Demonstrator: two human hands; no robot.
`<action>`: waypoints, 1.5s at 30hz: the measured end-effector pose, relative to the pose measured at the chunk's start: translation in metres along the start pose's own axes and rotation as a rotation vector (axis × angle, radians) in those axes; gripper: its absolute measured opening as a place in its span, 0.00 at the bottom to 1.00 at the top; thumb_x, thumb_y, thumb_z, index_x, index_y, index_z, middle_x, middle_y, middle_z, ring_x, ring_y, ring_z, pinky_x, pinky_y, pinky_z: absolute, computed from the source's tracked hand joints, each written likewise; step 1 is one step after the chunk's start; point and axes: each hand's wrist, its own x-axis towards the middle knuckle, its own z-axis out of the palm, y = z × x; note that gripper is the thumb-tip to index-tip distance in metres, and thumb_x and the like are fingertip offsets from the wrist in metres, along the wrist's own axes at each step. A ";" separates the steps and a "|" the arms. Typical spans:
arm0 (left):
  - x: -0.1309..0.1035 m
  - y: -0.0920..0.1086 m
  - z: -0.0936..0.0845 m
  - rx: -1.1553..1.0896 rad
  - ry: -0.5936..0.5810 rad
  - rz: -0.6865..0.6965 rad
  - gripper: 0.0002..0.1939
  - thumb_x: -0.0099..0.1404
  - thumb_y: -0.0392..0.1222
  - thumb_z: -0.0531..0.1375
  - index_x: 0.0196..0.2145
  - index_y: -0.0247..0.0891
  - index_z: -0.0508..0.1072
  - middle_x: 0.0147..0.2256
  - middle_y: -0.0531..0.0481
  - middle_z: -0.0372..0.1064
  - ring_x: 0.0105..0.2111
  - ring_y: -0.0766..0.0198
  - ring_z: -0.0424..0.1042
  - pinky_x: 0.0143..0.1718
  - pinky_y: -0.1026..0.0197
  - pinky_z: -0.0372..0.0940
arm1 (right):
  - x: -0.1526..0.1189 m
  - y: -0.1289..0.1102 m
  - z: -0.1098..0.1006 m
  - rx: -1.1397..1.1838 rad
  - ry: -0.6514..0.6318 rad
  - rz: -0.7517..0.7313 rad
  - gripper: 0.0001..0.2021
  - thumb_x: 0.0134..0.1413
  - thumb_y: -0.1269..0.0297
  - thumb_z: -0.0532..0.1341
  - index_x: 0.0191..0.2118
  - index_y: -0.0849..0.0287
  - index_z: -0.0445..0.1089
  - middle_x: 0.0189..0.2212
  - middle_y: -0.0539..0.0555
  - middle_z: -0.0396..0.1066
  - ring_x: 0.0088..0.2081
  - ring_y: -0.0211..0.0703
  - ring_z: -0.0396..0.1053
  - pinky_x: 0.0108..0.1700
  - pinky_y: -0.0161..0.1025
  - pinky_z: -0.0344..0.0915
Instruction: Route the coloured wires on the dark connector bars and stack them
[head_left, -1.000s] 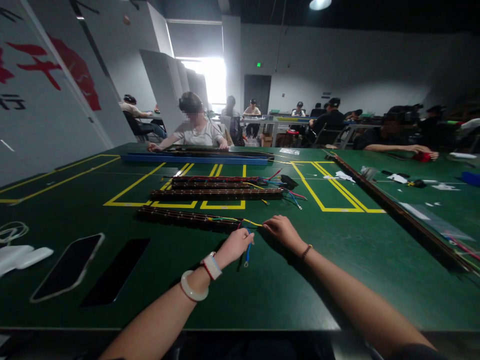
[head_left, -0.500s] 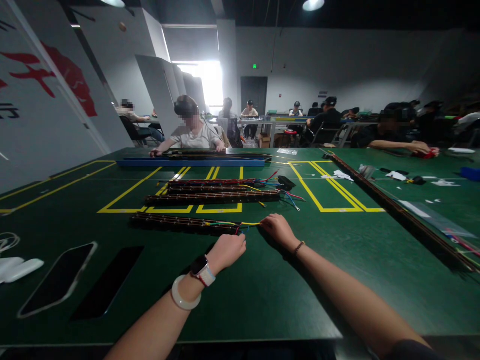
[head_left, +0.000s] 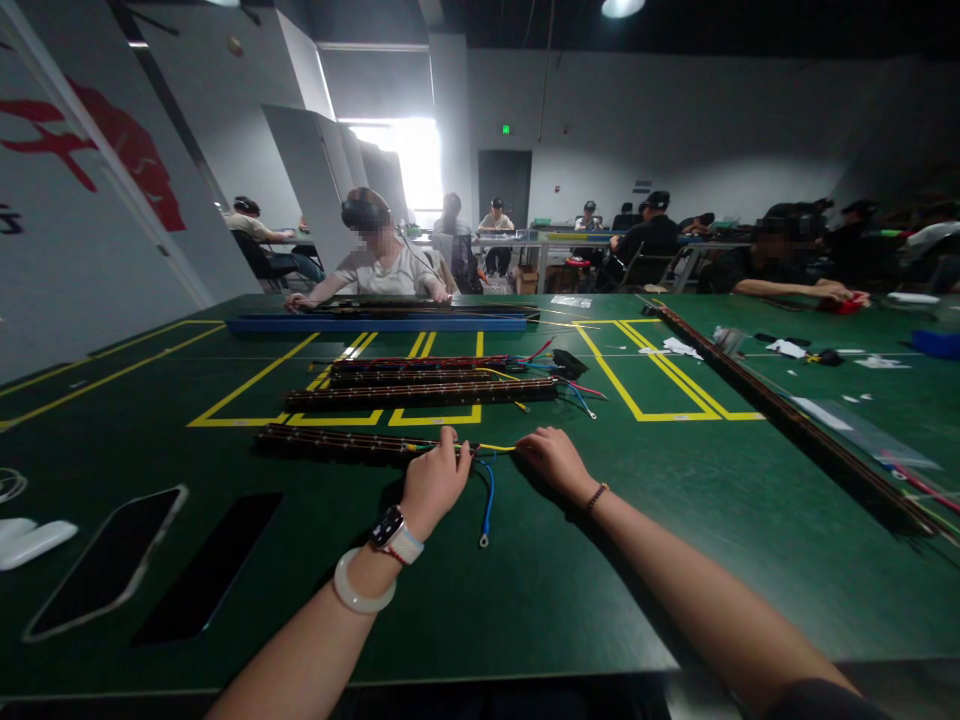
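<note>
A long dark strip (head_left: 330, 441) with rows of light dots lies in front of me, with wires at its right end. My left hand (head_left: 436, 483) is closed over that end, its fingertips around the strip and partly hiding where the wires come out. A yellow-green wire (head_left: 495, 447) runs right from there to my right hand (head_left: 556, 462), whose fingers are pinched on its far end. From beside my left fingertips a blue wire (head_left: 490, 500) hangs loose toward me over the green tabletop, ending in a ring terminal (head_left: 484, 541).
Similar strips (head_left: 420, 395) with red, blue and yellow wires lie farther back. A phone (head_left: 109, 560) and a dark flat slab (head_left: 210, 570) are at left. One long strip (head_left: 780, 410) slants along the right. Across the table a person (head_left: 382, 260) works by a blue channel (head_left: 375, 325).
My left hand has let go of the blue wire, which now hangs toward me, and has moved up and left onto the strip's end. My right hand stays on the yellow-green wire.
</note>
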 end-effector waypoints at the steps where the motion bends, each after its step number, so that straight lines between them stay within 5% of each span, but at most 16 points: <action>1: 0.001 -0.001 0.000 0.021 -0.004 -0.002 0.15 0.72 0.45 0.43 0.46 0.34 0.62 0.29 0.45 0.74 0.30 0.58 0.76 0.27 0.63 0.61 | 0.000 0.000 0.000 0.000 -0.004 -0.001 0.07 0.60 0.64 0.61 0.39 0.54 0.77 0.32 0.52 0.74 0.36 0.41 0.67 0.37 0.35 0.54; 8: 0.002 -0.004 0.002 -0.047 0.023 0.082 0.15 0.72 0.41 0.43 0.42 0.34 0.66 0.35 0.42 0.72 0.35 0.58 0.74 0.36 0.59 0.65 | 0.000 0.001 0.000 0.005 -0.019 -0.004 0.08 0.61 0.63 0.60 0.39 0.56 0.77 0.33 0.53 0.73 0.36 0.41 0.67 0.38 0.36 0.55; 12: 0.000 0.000 0.004 -0.147 0.129 0.284 0.17 0.71 0.40 0.46 0.52 0.34 0.65 0.47 0.41 0.69 0.48 0.56 0.67 0.52 0.52 0.61 | 0.000 0.002 0.001 0.014 -0.024 -0.004 0.08 0.61 0.64 0.60 0.39 0.56 0.76 0.32 0.53 0.73 0.36 0.41 0.67 0.38 0.36 0.55; 17: -0.009 0.007 0.013 -0.188 0.054 0.476 0.22 0.70 0.42 0.48 0.61 0.41 0.60 0.57 0.45 0.64 0.56 0.56 0.59 0.59 0.50 0.53 | 0.000 0.003 0.002 0.037 -0.028 -0.017 0.07 0.60 0.65 0.60 0.39 0.57 0.76 0.32 0.54 0.73 0.36 0.42 0.67 0.39 0.36 0.56; 23: -0.014 0.007 0.021 -0.155 -0.077 0.572 0.17 0.69 0.42 0.51 0.53 0.43 0.70 0.60 0.48 0.60 0.61 0.54 0.52 0.61 0.46 0.49 | 0.001 0.008 0.006 0.060 -0.028 -0.026 0.06 0.60 0.66 0.61 0.38 0.57 0.76 0.32 0.54 0.73 0.36 0.41 0.67 0.39 0.36 0.56; 27: -0.013 0.007 0.018 -0.199 -0.016 0.566 0.15 0.69 0.41 0.51 0.49 0.44 0.72 0.62 0.49 0.56 0.62 0.55 0.50 0.62 0.46 0.47 | 0.002 0.010 0.008 0.076 -0.039 -0.027 0.07 0.60 0.65 0.61 0.39 0.57 0.76 0.32 0.54 0.73 0.36 0.41 0.67 0.39 0.36 0.57; 31: -0.010 0.008 0.011 -0.241 0.041 0.471 0.14 0.69 0.41 0.50 0.40 0.38 0.74 0.50 0.42 0.67 0.52 0.56 0.63 0.55 0.53 0.58 | 0.001 0.008 0.005 0.117 -0.045 -0.014 0.07 0.60 0.64 0.60 0.38 0.58 0.76 0.32 0.54 0.73 0.36 0.41 0.67 0.39 0.35 0.57; 34: -0.009 0.010 0.008 -0.237 -0.102 0.357 0.18 0.70 0.44 0.47 0.31 0.37 0.73 0.33 0.45 0.72 0.35 0.60 0.71 0.40 0.60 0.63 | 0.000 0.006 0.001 0.168 -0.052 0.002 0.08 0.60 0.63 0.60 0.37 0.58 0.76 0.32 0.54 0.74 0.36 0.40 0.68 0.40 0.35 0.58; 39: -0.009 0.013 0.010 -0.290 -0.286 0.187 0.19 0.69 0.47 0.48 0.27 0.36 0.71 0.26 0.47 0.71 0.25 0.64 0.69 0.27 0.64 0.56 | -0.003 0.001 -0.002 0.234 -0.095 0.046 0.10 0.57 0.57 0.63 0.37 0.57 0.76 0.32 0.52 0.74 0.36 0.41 0.68 0.42 0.37 0.57; 45: -0.008 0.010 0.018 -0.667 -0.525 0.015 0.18 0.66 0.53 0.49 0.29 0.36 0.67 0.20 0.53 0.66 0.15 0.70 0.61 0.19 0.67 0.54 | -0.007 -0.011 0.000 0.223 -0.188 0.070 0.14 0.48 0.52 0.67 0.35 0.58 0.75 0.32 0.51 0.74 0.37 0.43 0.67 0.43 0.39 0.55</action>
